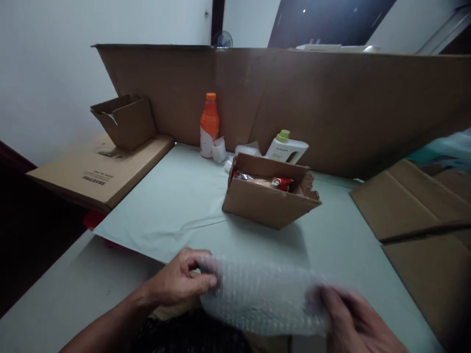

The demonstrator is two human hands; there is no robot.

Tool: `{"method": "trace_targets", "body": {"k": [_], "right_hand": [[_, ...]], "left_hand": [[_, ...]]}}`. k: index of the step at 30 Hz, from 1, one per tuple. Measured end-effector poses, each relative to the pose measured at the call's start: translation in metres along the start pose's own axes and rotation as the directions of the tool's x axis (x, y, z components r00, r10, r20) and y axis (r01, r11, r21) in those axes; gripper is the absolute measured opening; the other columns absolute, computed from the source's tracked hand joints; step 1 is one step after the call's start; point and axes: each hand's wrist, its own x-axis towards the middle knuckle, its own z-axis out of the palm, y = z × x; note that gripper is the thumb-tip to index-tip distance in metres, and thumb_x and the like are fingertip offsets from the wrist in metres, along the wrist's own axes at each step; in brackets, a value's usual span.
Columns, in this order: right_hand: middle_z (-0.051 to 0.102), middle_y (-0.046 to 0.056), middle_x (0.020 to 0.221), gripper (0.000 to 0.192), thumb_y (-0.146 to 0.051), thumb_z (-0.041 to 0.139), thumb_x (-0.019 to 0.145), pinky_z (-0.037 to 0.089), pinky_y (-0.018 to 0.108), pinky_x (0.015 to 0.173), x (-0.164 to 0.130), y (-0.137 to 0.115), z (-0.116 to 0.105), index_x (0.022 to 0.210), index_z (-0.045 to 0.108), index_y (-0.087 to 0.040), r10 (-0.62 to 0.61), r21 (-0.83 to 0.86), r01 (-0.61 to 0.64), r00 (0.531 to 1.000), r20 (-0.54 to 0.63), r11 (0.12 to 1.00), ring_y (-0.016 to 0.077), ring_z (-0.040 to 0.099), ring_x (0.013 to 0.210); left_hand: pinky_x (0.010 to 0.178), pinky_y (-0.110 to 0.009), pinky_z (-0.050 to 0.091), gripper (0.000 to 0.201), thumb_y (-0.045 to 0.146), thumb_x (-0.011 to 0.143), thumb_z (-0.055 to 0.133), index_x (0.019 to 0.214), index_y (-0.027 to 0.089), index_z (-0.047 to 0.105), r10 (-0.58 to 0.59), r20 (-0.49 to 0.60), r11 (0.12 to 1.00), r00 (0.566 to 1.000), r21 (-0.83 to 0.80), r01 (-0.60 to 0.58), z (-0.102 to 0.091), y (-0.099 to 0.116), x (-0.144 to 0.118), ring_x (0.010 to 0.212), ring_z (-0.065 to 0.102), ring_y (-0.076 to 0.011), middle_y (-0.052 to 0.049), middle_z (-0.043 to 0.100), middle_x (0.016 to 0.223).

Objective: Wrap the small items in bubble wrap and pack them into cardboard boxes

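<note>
A sheet of clear bubble wrap (pixel 263 296) is stretched between my two hands, in front of my lap at the table's near edge. My left hand (pixel 184 277) pinches its left end between thumb and fingers. At the other end my right hand (pixel 349 316) grips the sheet, blurred by motion. Beyond the wrap stands an open cardboard box (pixel 263 203) on the pale green table cover (pixel 158 196). Inside it, red and clear wrapped items (pixel 281 183) show in part; the rest of its contents is hidden.
Behind the box stand an orange bottle (pixel 209 122), a white bottle with a green cap (pixel 287 147) and white wrapped pieces (pixel 220 150). A small open box (pixel 128 122) sits on a flat carton (pixel 95 171) at left. Cardboard flaps (pixel 412 196) border the right; a cardboard wall (pixel 312 98) closes the back.
</note>
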Motion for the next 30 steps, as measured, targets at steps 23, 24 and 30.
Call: {"method": "trace_targets", "body": {"k": [23, 24, 30], "right_hand": [[0.061, 0.014, 0.140, 0.044, -0.030, 0.054, 0.096, 0.044, 0.049, 0.105, 0.003, 0.062, 0.029, 0.138, 0.056, -0.019, -0.388, -0.311, 0.682, 0.666, 0.637, 0.662, 0.0306, 0.051, 0.134], [0.058, 0.014, 0.144, 0.050, -0.030, 0.055, 0.095, 0.043, 0.049, 0.106, -0.003, 0.064, 0.013, 0.143, 0.051, -0.019, -0.392, -0.302, 0.692, 0.654, 0.648, 0.656, 0.0303, 0.048, 0.137], [0.041, 0.015, 0.158, 0.068, -0.009, 0.061, 0.079, 0.042, 0.052, 0.107, -0.040, 0.060, -0.006, 0.145, 0.051, -0.022, -0.402, -0.235, 0.776, 0.529, 0.747, 0.586, 0.0342, 0.037, 0.145]], "left_hand": [[0.121, -0.053, 0.023, 0.049, 0.036, 0.100, 0.049, 0.147, 0.025, 0.043, 0.109, 0.335, 0.317, 0.936, 0.881, -0.352, 0.021, -0.103, 0.061, 0.149, 0.031, -0.0300, -0.009, 0.037, 0.161], [0.121, -0.054, 0.023, 0.049, 0.036, 0.100, 0.049, 0.147, 0.025, 0.042, 0.103, 0.340, 0.327, 0.935, 0.876, -0.354, 0.020, -0.102, 0.060, 0.150, 0.030, -0.0298, -0.009, 0.036, 0.162], [0.122, -0.058, 0.021, 0.048, 0.039, 0.101, 0.048, 0.147, 0.024, 0.044, 0.110, 0.323, 0.505, 0.940, 0.796, -0.333, 0.014, -0.098, 0.060, 0.152, 0.025, -0.0309, -0.010, 0.031, 0.163]]}}
